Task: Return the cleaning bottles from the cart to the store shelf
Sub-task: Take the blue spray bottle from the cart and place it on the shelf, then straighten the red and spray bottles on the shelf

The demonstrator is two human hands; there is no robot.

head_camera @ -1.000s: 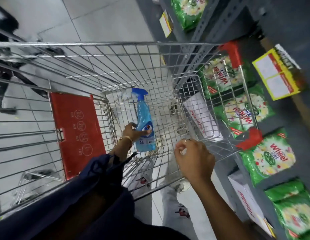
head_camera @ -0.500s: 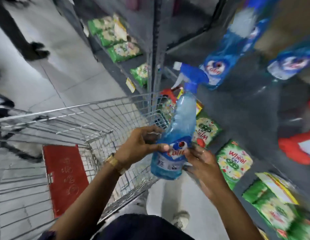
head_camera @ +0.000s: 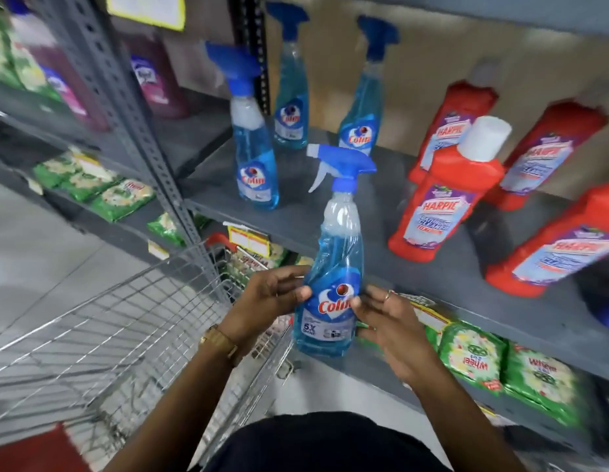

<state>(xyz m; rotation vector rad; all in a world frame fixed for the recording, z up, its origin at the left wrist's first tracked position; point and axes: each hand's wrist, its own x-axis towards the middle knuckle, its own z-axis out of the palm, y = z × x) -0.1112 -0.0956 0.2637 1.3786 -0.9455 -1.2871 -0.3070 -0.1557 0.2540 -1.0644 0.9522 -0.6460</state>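
Flanking spray bottle [head_camera: 330, 287]: both hands, shelved bottles [head_camera: 258, 155] beyond.

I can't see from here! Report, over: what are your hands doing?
Both hands, left and right, hold spray bottle. Upright, below shelf. Open spot between blue sprays and red bottles.

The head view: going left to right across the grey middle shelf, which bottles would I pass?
Front Colin spray bottle → rear Colin spray bottle → third Colin spray bottle → red Harpic bottle with white cap → tilted Harpic bottle at the right edge.
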